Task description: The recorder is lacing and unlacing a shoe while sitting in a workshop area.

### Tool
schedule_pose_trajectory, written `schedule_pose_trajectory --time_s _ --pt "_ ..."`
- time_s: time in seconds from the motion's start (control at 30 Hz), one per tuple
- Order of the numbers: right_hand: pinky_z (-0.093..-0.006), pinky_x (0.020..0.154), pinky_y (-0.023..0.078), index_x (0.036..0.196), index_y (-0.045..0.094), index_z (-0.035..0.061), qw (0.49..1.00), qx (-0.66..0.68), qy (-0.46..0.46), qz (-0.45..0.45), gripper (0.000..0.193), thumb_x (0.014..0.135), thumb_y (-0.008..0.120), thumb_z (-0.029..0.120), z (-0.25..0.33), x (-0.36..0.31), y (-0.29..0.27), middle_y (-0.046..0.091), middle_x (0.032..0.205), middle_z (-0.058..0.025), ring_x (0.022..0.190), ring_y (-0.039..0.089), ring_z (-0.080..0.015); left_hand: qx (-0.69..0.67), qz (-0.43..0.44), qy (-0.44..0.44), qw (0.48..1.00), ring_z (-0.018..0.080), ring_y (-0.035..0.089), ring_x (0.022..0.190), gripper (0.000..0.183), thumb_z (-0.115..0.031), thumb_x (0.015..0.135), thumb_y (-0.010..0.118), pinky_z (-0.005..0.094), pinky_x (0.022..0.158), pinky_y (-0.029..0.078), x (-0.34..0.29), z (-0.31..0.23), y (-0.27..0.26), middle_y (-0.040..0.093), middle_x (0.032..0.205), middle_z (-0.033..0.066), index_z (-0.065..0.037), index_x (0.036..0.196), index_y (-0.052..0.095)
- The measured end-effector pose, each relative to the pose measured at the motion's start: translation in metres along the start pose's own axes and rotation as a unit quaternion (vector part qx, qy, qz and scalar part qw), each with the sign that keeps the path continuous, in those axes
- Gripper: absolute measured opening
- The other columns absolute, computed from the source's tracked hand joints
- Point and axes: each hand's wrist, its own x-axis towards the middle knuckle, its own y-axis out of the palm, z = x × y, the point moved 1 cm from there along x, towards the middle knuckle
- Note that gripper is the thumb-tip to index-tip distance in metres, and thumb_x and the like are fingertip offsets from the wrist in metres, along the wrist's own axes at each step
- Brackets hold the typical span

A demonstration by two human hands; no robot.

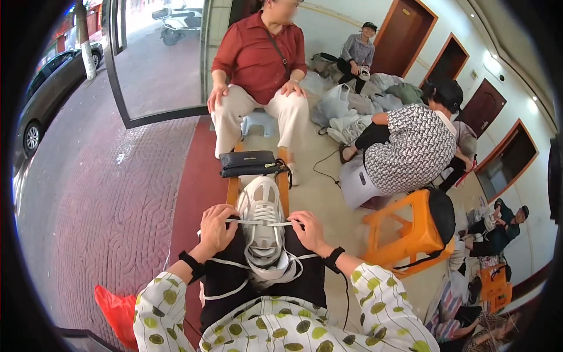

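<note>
A white and beige sneaker [265, 237] rests in my lap, its toe toward me and partly laced. My left hand [219, 230] pinches one end of a white shoelace [246, 222] at the shoe's left side. At the right side, my right hand [307, 230] pinches the other end, so the lace runs taut and nearly straight across the shoe. A loose loop of white lace [296, 267] hangs near the toe. Just beyond the shoe, a black zip pouch [249, 164] lies across two orange-brown wooden bars [284, 199].
A person in a red shirt [258, 58] sits facing me on a light blue stool [258, 124]. An orange plastic stool [404, 226] stands to my right, near a crouching person [410, 146]. Filled plastic bags [346, 108] pile up behind. A red bag [117, 317] lies at lower left.
</note>
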Motion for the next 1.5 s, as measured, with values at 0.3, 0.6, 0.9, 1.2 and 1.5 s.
schedule_pose_trajectory --time_s 0.3,0.6,0.9,1.2,1.5 --pt "-0.0452 0.08 0.048 0.099 0.064 0.0025 0.998 -0.007 -0.06 -0.011 0.018 0.093 0.055 0.017 -0.009 0.019 -0.004 0.066 0.095 -0.0179 0.09 0.061 -0.0391 0.053 -0.007 0.033 0.998 0.034 0.057 0.104 0.018 -0.019 0.083 0.062 0.0459 0.09 0.043 0.013 0.002 0.007 0.062 0.103 0.0138 -0.01 0.099 0.063" --pt "-0.0451 0.081 0.045 0.118 0.058 0.005 0.988 -0.094 -0.087 0.084 0.037 0.088 0.065 0.025 0.042 0.014 -0.003 0.067 0.102 -0.014 0.095 0.063 -0.0326 0.158 0.1 0.035 0.982 0.0313 0.061 0.096 0.029 -0.032 0.082 0.064 0.0435 0.087 0.043 0.023 -0.044 0.033 0.066 0.092 0.012 -0.007 0.097 0.065" --pt "-0.0273 0.064 0.048 0.119 0.066 0.0065 0.938 0.271 0.191 0.1 0.028 0.092 0.062 0.014 0.0 0.015 -0.067 0.061 0.07 0.0006 0.06 0.052 -0.0092 -0.056 0.18 -0.045 0.981 0.021 0.063 0.066 0.021 -0.013 0.086 0.058 0.034 0.058 0.048 0.032 -0.022 -0.006 0.066 0.085 0.0073 -0.005 0.105 0.063" --pt "-0.0279 0.083 0.05 0.131 0.055 0.0058 0.625 0.646 0.287 -0.331 0.038 0.094 0.059 0.005 -0.141 -0.102 -0.209 0.067 0.114 -0.0019 0.094 0.066 -0.0119 -0.654 -0.078 -0.334 0.674 0.0009 0.035 0.049 0.022 -0.017 0.101 0.055 0.0179 0.043 0.029 -0.079 0.075 -0.104 0.053 0.076 -0.0036 -0.006 0.12 0.057" --pt "-0.0379 0.081 0.051 0.107 0.064 0.0029 0.958 -0.14 0.244 0.046 0.022 0.089 0.058 0.012 -0.12 -0.157 -0.107 0.065 0.097 -0.0155 0.088 0.064 -0.0296 -0.66 -0.235 -0.463 0.543 0.004 0.05 0.057 0.017 -0.026 0.099 0.056 0.0199 0.05 0.041 -0.242 0.119 -0.078 0.062 0.077 -0.0059 -0.014 0.104 0.066"
